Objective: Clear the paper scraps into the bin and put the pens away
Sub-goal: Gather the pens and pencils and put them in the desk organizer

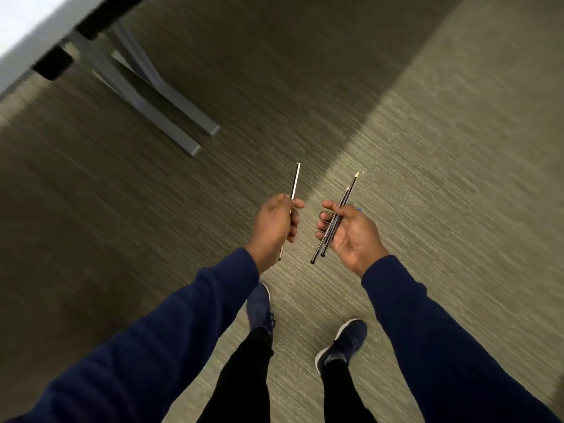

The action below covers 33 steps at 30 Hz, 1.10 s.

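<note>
I am standing on carpet and looking down at both hands. My left hand [276, 225] is closed around one thin dark pencil [295, 181], which points up and away from me. My right hand [348, 233] grips two dark pencils [349, 193] side by side, sharpened tips pointing away, blunt ends sticking out below the fingers. A small bit of blue shows behind the right hand; I cannot tell what it is. The hands are a short gap apart. No paper scraps and no bin are in view.
A white table edge [33, 41] crosses the top left corner, with its grey metal legs [171, 117] reaching onto the carpet [442, 148]. My two dark shoes [345, 340] stand on the carpet below the hands.
</note>
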{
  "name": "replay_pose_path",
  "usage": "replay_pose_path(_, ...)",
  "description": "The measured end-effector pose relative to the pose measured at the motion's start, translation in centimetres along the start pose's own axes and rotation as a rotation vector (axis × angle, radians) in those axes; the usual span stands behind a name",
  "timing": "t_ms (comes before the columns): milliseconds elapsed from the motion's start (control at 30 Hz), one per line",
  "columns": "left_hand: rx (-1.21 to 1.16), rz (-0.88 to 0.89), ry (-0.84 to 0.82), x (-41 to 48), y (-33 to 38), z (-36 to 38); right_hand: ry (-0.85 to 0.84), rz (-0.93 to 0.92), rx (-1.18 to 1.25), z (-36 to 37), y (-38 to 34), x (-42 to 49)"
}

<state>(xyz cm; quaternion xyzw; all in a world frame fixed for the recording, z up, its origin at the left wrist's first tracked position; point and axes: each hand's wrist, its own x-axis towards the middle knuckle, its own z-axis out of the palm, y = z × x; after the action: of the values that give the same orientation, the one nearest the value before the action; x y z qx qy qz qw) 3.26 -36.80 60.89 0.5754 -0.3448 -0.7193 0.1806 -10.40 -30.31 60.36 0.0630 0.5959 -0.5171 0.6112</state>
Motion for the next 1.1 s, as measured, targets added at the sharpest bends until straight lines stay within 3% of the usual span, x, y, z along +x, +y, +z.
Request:
replay_pose_path(333, -0.106, 0.01, 0.057, -5.0, 8.8, -4.6, -0.024, -0.009, -0.003, 9.4, -3.7, -5.2)
replay_pose_path(700, -0.227, 0.037, 0.157, -4.1, 16.6, -5.5, -0.192, -0.006, -0.112, 18.2, -11.8, -4.3)
replay_pose_path(1100, -0.399, 0.191, 0.241, -3.2, 28.1, -10.5, -0.351, -0.069, -0.211, 31.1, -20.8, -3.8)
